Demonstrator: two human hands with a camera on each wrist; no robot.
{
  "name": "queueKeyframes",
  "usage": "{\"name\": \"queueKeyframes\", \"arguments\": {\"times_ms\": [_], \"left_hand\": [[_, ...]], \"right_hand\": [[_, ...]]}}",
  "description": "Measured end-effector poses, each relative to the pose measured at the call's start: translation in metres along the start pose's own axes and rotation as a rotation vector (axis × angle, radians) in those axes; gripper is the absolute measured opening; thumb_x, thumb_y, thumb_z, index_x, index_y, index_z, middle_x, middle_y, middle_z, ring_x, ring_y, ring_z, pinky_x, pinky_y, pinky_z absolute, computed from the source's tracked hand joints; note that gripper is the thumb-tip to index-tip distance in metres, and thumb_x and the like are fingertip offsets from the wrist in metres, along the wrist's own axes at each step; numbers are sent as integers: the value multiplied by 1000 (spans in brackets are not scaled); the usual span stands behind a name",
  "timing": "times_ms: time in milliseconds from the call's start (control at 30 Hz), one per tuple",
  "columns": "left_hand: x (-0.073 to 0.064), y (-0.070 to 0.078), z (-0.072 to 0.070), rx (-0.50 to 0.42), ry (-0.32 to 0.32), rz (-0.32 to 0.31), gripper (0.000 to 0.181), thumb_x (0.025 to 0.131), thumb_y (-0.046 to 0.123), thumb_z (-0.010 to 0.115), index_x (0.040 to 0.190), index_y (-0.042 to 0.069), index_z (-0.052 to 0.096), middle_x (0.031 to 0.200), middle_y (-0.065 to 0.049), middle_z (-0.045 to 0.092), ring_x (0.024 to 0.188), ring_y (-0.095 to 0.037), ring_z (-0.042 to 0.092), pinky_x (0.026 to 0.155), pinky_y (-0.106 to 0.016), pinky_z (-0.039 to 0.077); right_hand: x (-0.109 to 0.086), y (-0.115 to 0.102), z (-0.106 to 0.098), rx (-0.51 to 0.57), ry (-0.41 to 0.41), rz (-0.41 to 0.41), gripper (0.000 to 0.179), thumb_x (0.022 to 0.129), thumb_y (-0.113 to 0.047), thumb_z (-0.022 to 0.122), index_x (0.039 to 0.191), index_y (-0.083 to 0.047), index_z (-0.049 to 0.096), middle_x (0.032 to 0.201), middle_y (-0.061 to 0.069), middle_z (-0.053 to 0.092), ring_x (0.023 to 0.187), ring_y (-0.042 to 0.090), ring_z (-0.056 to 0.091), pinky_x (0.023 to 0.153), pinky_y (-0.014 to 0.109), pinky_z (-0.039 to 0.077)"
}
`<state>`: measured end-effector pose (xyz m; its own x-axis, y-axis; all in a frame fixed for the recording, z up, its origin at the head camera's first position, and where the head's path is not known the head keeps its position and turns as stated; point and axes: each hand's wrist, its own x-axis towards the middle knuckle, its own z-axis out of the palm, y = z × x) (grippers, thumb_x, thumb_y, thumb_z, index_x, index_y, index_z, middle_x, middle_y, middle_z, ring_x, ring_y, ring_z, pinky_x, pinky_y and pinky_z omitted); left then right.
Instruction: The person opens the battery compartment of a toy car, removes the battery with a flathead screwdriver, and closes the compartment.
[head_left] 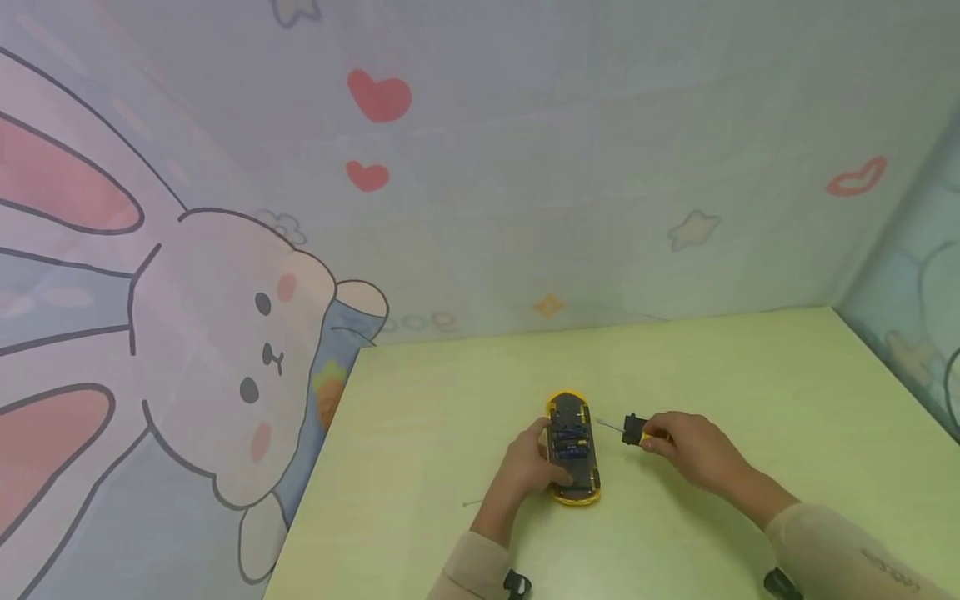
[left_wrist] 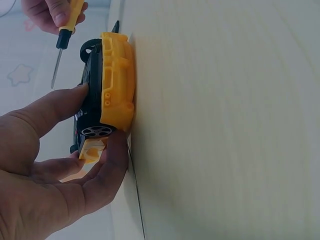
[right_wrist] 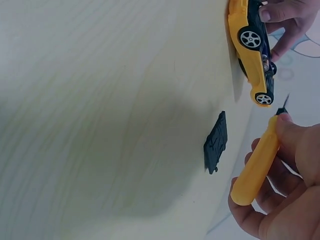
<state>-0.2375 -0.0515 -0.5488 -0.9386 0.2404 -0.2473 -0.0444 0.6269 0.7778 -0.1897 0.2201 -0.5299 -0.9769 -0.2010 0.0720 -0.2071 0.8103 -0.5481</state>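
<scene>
A yellow toy car (head_left: 568,407) lies upside down on the table, its black underside facing up. Its battery bay is uncovered and shows dark blue batteries (head_left: 572,452). My left hand (head_left: 527,463) grips the car from the left, thumb on the underside and fingers against the side; a small yellow flap (left_wrist: 93,150) sticks out by those fingers. To the right of the car, my right hand (head_left: 697,452) holds a screwdriver (right_wrist: 257,165) by its yellow handle, with the shaft pointing toward the car but apart from it. A black plastic cover (right_wrist: 216,144) lies on the table near the screwdriver.
The pale yellow-green table (head_left: 420,417) meets a printed wall cloth (head_left: 525,208) at the back. A thin rod (head_left: 471,503) pokes out left of my left wrist. A dark cable (head_left: 951,383) hangs at the far right edge.
</scene>
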Motion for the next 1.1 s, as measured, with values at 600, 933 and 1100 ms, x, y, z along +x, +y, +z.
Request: {"name": "queueKeyframes", "arguments": {"times_ms": [600, 933, 1100], "left_hand": [[6, -2, 3, -2, 2, 2, 99, 67, 5, 92, 153, 15, 44, 101, -6, 65, 84, -19, 61, 71, -36, 54], [6, -2, 4, -7, 3, 11, 97, 67, 4, 92, 151, 16, 46, 99, -6, 65, 82, -19, 62, 70, -36, 53], [6, -1, 3, -16, -3, 17, 97, 67, 3, 91, 152, 15, 45, 98, -6, 65, 81, -19, 62, 69, -36, 54]], "right_hand": [[-11, 27, -1, 16, 115, 189, 33, 97, -27, 67, 108, 4, 69, 90, 4, 68, 79, 18, 60, 69, 40, 52], [-15, 57, 0, -23, 184, 258, 31, 96, -28, 65, 103, 2, 69, 82, 1, 67, 71, 17, 56, 63, 33, 46], [-17, 73, 0, -48, 186, 265, 31, 96, -27, 66, 103, 3, 69, 83, 3, 69, 71, 18, 57, 63, 35, 48]]}}
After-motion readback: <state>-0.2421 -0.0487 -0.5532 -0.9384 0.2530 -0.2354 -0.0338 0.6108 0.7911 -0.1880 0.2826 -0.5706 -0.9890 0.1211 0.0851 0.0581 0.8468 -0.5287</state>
